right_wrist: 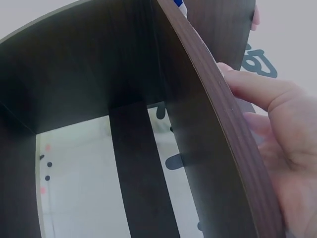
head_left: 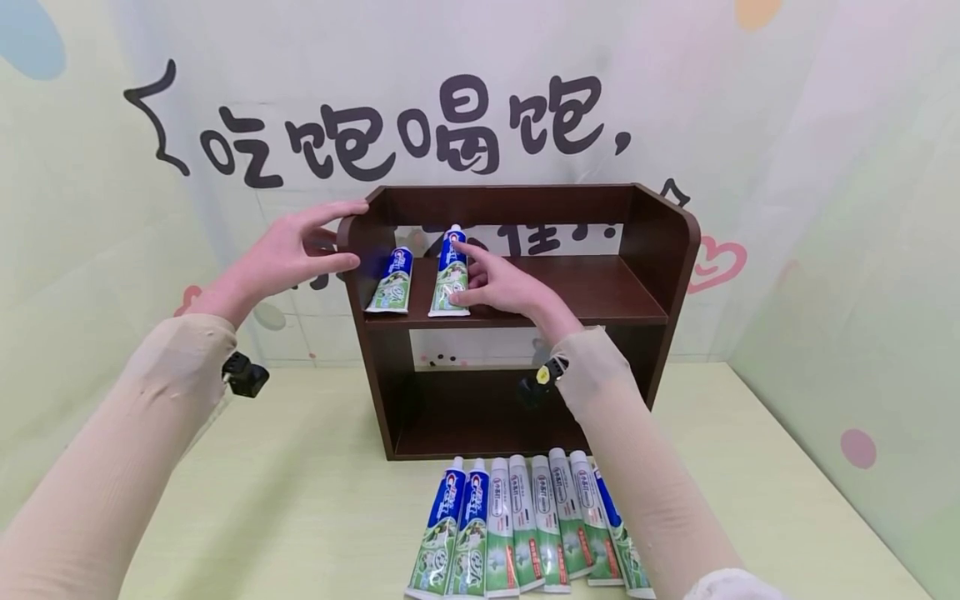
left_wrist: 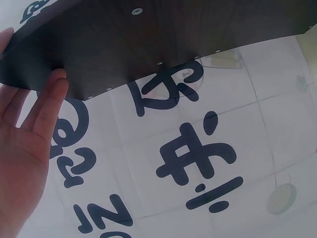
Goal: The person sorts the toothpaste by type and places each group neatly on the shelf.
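Observation:
A dark brown two-tier wooden rack (head_left: pixel 517 321) stands against the wall. On its upper shelf, a blue, white and green toothpaste tube (head_left: pixel 452 271) has its crimped end near the front edge and its cap end raised. My right hand (head_left: pixel 506 283) holds this tube from its right side, index finger near the cap and thumb near the crimp. A matching toothpaste tube (head_left: pixel 393 282) lies to its left. My left hand (head_left: pixel 281 254) rests against the rack's left side panel (left_wrist: pixel 163 29), with fairly straight fingers at its top and outer face.
Several toothpaste tubes lie in a row before the rack: blue-topped ones (head_left: pixel 468 533) at the left, silver-and-green ones (head_left: pixel 550 525) in the middle, and a blue one (head_left: pixel 611 500) partly behind my right sleeve. The rack's lower shelf (head_left: pixel 480 408) sits behind them.

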### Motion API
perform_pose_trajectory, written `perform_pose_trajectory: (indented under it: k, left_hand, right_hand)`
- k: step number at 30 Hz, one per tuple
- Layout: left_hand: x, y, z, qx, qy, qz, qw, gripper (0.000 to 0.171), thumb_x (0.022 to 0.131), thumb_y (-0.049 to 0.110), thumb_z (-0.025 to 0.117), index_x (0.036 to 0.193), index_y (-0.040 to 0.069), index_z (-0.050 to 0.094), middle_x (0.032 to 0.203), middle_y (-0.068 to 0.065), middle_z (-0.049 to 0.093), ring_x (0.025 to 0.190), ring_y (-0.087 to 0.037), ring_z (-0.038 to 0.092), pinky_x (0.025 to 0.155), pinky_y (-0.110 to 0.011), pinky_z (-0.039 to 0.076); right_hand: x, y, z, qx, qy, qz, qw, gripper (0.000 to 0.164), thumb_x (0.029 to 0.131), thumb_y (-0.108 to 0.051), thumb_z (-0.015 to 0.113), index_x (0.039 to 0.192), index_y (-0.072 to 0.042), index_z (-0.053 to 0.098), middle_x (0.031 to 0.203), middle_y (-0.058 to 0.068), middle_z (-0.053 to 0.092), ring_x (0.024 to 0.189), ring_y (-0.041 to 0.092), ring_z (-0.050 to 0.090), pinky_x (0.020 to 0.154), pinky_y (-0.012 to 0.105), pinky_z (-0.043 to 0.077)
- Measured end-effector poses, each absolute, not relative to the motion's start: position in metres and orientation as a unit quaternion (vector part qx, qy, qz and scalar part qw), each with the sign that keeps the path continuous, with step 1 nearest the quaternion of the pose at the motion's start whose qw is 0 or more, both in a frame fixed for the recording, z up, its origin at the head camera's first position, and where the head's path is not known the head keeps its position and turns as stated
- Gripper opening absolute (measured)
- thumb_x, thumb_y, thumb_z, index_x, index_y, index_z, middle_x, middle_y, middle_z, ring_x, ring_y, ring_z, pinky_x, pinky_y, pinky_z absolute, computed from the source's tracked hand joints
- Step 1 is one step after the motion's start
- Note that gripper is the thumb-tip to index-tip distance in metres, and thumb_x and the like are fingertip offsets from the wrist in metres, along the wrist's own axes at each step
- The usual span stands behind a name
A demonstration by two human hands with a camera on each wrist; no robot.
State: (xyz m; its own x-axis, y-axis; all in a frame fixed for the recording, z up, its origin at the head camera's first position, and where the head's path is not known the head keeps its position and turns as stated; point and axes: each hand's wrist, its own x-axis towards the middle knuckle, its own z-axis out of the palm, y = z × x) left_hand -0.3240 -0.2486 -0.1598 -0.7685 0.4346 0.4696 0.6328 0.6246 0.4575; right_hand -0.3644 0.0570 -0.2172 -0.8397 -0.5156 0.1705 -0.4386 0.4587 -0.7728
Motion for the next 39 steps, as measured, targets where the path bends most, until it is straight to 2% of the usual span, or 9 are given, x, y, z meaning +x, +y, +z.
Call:
perform_pose_trajectory:
  k: [11,21,30,39]
  left_hand:
    - [-0.3232,-0.2494,-0.158,-0.297,-0.889,-0.31,0.16,0.066,0.089,0.018,0.074,0.149,0.023,0.046,0.156,0.0,0.042,0.095,0.011,0.061,0.08,-0.005,0.049]
    - [-0.3231,-0.2488,-0.158,-0.3,-0.892,-0.298,0.163,0.066,0.089,0.019,0.074,0.148,0.025,0.047,0.156,0.0,0.043,0.094,0.013,0.061,0.081,-0.005,0.048]
    - [-0.3231,-0.2503,-0.158,-0.297,-0.893,-0.297,0.162,0.066,0.088,0.02,0.075,0.147,0.031,0.047,0.156,0.001,0.043,0.094,0.013,0.06,0.082,-0.004,0.048]
    - [-0.3222,-0.2495,-0.156,-0.29,-0.898,-0.291,0.158,0.066,0.089,0.022,0.075,0.147,0.032,0.046,0.157,0.002,0.042,0.095,0.014,0.059,0.082,-0.005,0.047]
  right_hand:
    - [-0.3644,0.0561,-0.2134,-0.263,0.878,-0.397,0.044,0.08,0.09,-0.026,0.073,0.156,-0.02,0.029,0.136,0.013,0.053,0.12,0.026,0.053,0.106,0.038,0.048]
    - [-0.3621,0.0578,-0.2173,-0.254,0.887,-0.386,0.021,0.069,0.089,-0.031,0.074,0.15,-0.017,0.045,0.139,0.01,0.055,0.119,0.024,0.055,0.106,0.038,0.047]
    - [-0.3587,0.0573,-0.2183,-0.25,0.886,-0.39,0.006,0.067,0.088,-0.031,0.074,0.148,-0.017,0.047,0.146,0.008,0.045,0.12,0.024,0.054,0.104,0.039,0.048]
    - [-0.3591,0.057,-0.2199,-0.255,0.883,-0.394,-0.003,0.065,0.089,-0.03,0.074,0.148,-0.016,0.047,0.152,0.006,0.041,0.12,0.023,0.054,0.103,0.038,0.048]
